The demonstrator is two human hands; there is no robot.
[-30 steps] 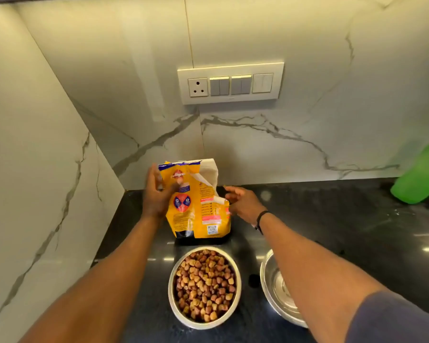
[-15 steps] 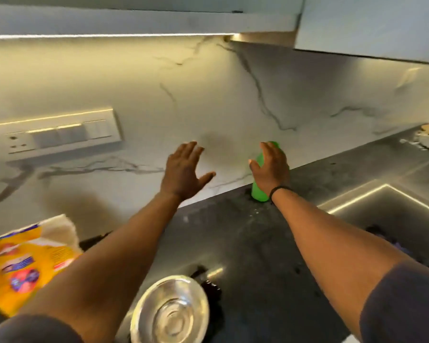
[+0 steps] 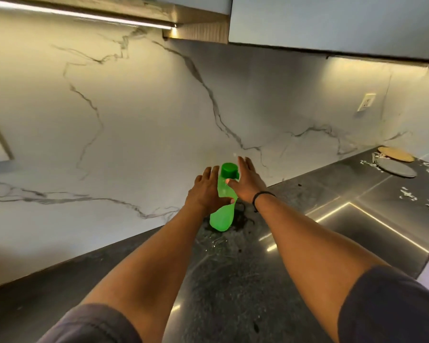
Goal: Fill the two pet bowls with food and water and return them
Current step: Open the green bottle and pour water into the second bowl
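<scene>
A green plastic bottle (image 3: pixel 222 216) with a green cap stands upright on the dark stone counter (image 3: pixel 233 280), close to the marble back wall. My left hand (image 3: pixel 204 191) is at its left side, fingers spread, thumb lying across the bottle's middle. On the other side, up near the cap, my right hand (image 3: pixel 247 184) has its fingers stretched out and its thumb touching the bottle's neck. Neither hand is closed around it. The two pet bowls and the food bag are out of view.
A steel sink (image 3: pixel 372 233) is set into the counter to the right. Beyond it lie two round mats (image 3: pixel 396 169) and some white scraps. Wall cabinets (image 3: pixel 332 21) hang overhead. A wall socket (image 3: pixel 367 102) is at the far right.
My view has swung right, away from the food bag and bowls. Both hands left the bag and reached to the green bottle, now flanking it.
</scene>
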